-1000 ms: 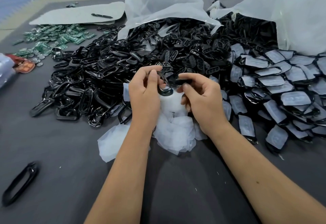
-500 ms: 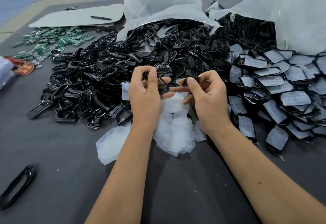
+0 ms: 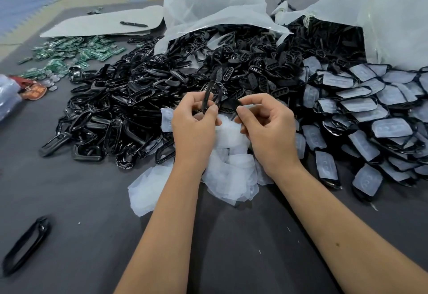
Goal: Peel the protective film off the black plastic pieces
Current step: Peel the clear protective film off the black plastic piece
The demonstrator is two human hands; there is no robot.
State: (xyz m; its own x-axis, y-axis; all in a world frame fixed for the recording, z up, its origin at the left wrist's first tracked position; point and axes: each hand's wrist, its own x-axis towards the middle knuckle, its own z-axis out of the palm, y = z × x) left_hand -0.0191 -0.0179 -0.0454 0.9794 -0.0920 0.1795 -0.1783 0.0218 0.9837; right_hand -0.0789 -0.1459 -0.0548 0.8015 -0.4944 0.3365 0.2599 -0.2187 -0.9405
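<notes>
Pinching 1 black frame, left hand; right hand pinches 1 piece.

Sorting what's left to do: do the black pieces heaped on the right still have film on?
Film still on: the black plastic pieces at right each show a pale translucent sheet covering their top face, unlike the bare glossy black frames at left.

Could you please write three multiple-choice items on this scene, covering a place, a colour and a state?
1. Where does the pen lie?
A. on the pale sheet
B. among the film scraps
C. in the right hand

2. What colour are the circuit boards?
A. red
B. green
C. yellow

3. How does the left hand stand?
A. flat on the table
B. pinching a black frame
C. hanging empty

Answers: 1 A, it rests on the sheet at the far left. 2 B, they lie green beside the black pile. 3 B, thumb and fingers grip the frame.
</notes>
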